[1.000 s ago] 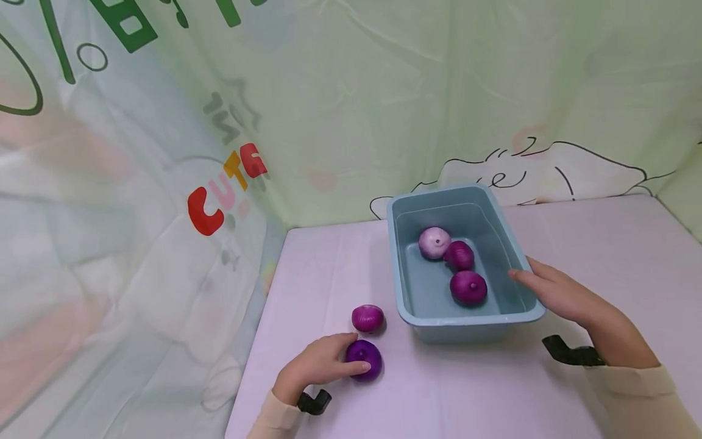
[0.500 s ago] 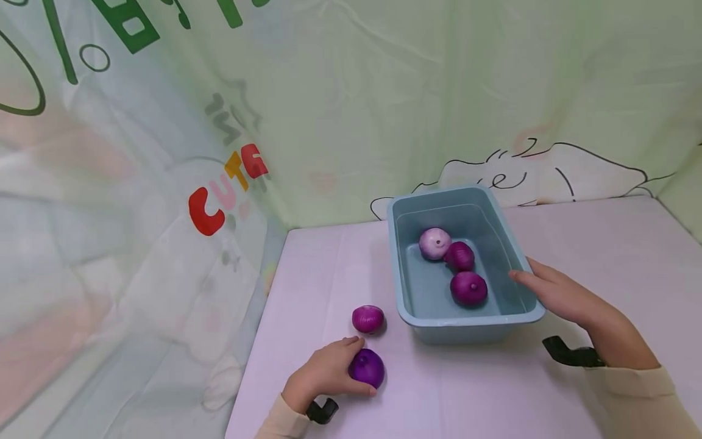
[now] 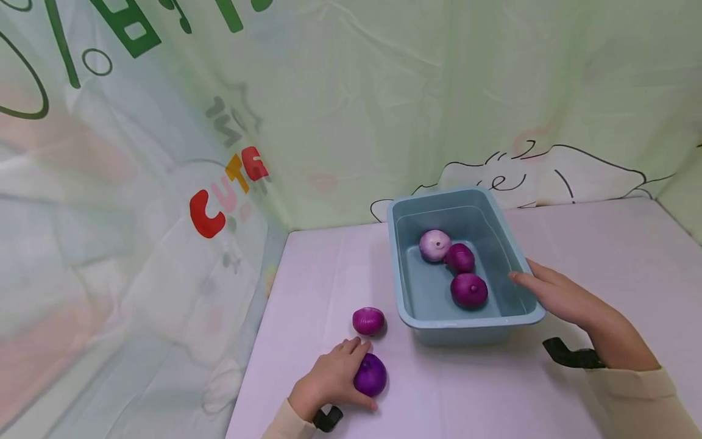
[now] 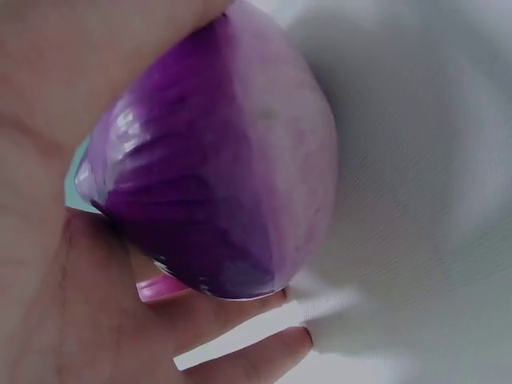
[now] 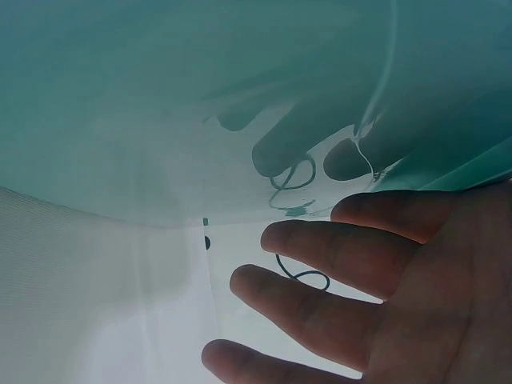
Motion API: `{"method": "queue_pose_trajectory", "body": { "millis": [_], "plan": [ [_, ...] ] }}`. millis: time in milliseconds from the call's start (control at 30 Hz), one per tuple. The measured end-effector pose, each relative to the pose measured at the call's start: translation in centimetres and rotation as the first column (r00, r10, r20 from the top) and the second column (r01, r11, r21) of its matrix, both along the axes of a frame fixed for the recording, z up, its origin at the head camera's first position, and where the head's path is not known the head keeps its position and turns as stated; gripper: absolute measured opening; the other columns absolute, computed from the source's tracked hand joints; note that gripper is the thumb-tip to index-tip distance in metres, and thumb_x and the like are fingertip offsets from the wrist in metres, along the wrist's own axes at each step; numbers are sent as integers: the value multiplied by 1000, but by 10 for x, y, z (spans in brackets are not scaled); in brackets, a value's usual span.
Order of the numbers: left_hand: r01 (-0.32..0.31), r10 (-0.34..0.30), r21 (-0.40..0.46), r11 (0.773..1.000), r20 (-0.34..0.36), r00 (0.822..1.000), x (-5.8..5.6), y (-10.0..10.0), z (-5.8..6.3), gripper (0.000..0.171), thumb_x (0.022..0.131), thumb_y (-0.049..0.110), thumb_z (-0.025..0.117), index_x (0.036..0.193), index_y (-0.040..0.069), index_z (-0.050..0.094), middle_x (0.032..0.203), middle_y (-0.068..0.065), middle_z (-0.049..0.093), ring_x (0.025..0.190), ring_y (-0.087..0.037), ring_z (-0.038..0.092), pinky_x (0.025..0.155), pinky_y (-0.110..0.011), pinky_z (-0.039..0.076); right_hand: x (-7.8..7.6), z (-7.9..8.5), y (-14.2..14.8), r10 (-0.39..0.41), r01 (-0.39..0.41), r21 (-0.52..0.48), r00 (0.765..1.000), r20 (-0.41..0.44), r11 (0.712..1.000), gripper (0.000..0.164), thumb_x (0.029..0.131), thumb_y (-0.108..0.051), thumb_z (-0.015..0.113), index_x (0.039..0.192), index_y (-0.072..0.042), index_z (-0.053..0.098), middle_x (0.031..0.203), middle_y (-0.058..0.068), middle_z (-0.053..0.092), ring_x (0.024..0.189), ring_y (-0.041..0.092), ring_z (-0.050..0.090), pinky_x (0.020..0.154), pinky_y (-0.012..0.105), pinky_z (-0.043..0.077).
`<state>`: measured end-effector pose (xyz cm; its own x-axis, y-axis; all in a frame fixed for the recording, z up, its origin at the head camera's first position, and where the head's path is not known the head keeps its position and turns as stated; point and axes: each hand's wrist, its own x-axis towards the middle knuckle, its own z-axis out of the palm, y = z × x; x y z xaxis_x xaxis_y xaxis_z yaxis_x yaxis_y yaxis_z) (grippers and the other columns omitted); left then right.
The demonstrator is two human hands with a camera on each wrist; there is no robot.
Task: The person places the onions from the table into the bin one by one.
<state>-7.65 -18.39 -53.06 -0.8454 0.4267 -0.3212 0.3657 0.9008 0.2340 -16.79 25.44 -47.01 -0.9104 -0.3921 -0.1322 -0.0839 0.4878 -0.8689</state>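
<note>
My left hand (image 3: 336, 377) lies around a dark purple onion (image 3: 370, 375) on the cloth, thumb on its near side and fingers on its far side. In the left wrist view the onion (image 4: 208, 160) sits against the palm, glossy purple fading to pale. Just beyond it rests a smaller magenta onion (image 3: 368, 321). A blue-grey plastic tub (image 3: 466, 334) contains a pale onion (image 3: 435, 246) and two magenta ones. My right hand (image 3: 567, 297) rests at the tub's right rim, thumb over the edge. In the right wrist view its fingers (image 5: 312, 308) extend straight along the outer wall.
A pale lilac cloth (image 3: 323, 268) covers the table. Behind it hangs a light green printed curtain (image 3: 351, 122), close to the tub's far end. Another printed sheet (image 3: 137, 256) drapes down along the table's left edge.
My left hand has shifted slightly nearer and to the right, and its fingers have wrapped further over the dark onion, which moved with it. The right hand and tub stayed put.
</note>
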Motion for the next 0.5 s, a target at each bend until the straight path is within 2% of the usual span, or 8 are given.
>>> {"method": "queue_pose_trajectory", "body": {
  "millis": [267,367,500],
  "plan": [
    [3,-3,-5,1000,4,1000,-1,0,-1,101,66,71,88,146,20,53,156,-13,46,141,-35,46,96,-57,52,-1,-2,1,-2,2,3,1000,-2,1000,69,113,-31,35,164,2,2,152,42,30,119,63,51,80,68,55],
    [4,-5,44,999,22,1000,-2,-3,2,95,68,70,87,142,20,55,149,-6,54,134,-27,53,94,-49,54,-1,-2,1,-1,1,4,1000,0,1000,68,113,-31,35,164,2,2,152,42,29,120,63,50,80,68,55],
    [3,-15,164,986,72,997,-4,-7,10,90,71,69,86,141,22,55,130,9,63,113,-10,61,87,-36,55,-2,-2,1,0,0,5,1000,0,1000,68,114,-30,35,164,2,2,153,41,29,120,63,50,81,68,54]
  ]
}}
